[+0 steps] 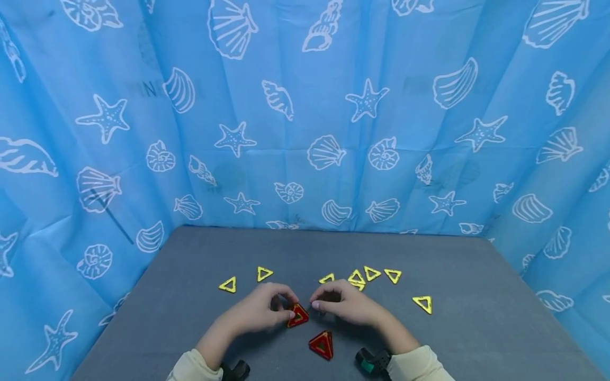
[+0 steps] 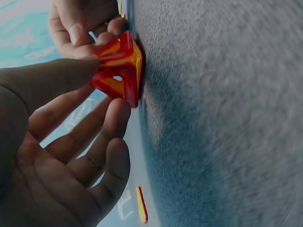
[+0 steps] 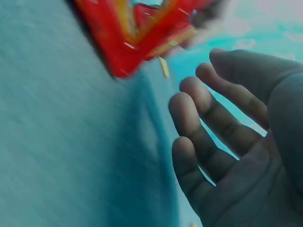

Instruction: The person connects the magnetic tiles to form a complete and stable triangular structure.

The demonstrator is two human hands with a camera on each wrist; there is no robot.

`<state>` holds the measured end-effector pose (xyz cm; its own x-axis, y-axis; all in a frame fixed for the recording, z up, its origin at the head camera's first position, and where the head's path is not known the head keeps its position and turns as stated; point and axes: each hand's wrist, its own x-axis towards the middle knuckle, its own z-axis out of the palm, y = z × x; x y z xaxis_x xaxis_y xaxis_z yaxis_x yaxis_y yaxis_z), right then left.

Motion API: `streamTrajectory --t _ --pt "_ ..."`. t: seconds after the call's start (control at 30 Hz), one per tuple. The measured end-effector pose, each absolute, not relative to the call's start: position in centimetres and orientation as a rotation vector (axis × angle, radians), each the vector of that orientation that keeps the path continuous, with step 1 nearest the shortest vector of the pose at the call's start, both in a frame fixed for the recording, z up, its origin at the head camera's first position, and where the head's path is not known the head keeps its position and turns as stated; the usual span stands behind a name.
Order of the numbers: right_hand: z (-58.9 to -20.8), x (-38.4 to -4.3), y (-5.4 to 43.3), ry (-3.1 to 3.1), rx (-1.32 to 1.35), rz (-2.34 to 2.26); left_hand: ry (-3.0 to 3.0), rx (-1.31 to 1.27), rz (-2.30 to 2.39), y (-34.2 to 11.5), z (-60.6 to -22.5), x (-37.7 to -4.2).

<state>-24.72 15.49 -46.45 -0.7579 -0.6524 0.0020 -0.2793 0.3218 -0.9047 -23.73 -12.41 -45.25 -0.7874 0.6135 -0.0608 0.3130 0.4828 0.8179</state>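
My left hand (image 1: 259,311) pinches a small red pyramid of triangular tiles (image 1: 304,316) with yellow-orange inner edges. In the left wrist view the thumb lies on one side of this red pyramid (image 2: 125,64), with fingertips at its lower edge. To its right, my right hand (image 1: 351,305) hovers with loosely bent fingers and nothing visible in its grasp. The right wrist view also shows those fingers empty, near a blurred red triangular piece (image 3: 116,59). A second red pyramid (image 1: 315,345) sits on the table, closer to me, below the gap between both hands.
Yellow-looking triangle frames lie beyond the hands: one far left (image 1: 234,286), another (image 1: 259,273) beside it, and several clustered behind my right hand. A lone triangle (image 1: 430,305) lies to the right. A blue shell-patterned curtain (image 1: 305,127) surrounds the grey table (image 1: 190,275).
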Motion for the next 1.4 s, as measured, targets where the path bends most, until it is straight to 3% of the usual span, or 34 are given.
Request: streamTrajectory --t 0.37,0.6,0.87,1.03,1.4 --pt "-45.4 -26.0 20.0 2.554 -0.751 -1.540 2.518 0.750 1.223 -12.7 -45.2 -23.7" --pt "-45.7 -25.7 22.4 2.706 -0.581 -1.378 2.648 0.783 1.272 -11.7 -44.7 -23.4" --pt "-46.2 -25.5 22.6 2.775 -0.406 -1.197 2.547 0.836 1.434 -7.4 -43.5 -23.2" --pt "-46.4 -25.5 22.4 2.805 -0.326 -1.152 2.421 0.723 1.435 -5.1 -43.8 -23.9" --pt "-46.6 -25.4 22.4 2.791 -0.405 -1.194 2.362 0.669 1.251 -2.3 -44.8 -25.0"
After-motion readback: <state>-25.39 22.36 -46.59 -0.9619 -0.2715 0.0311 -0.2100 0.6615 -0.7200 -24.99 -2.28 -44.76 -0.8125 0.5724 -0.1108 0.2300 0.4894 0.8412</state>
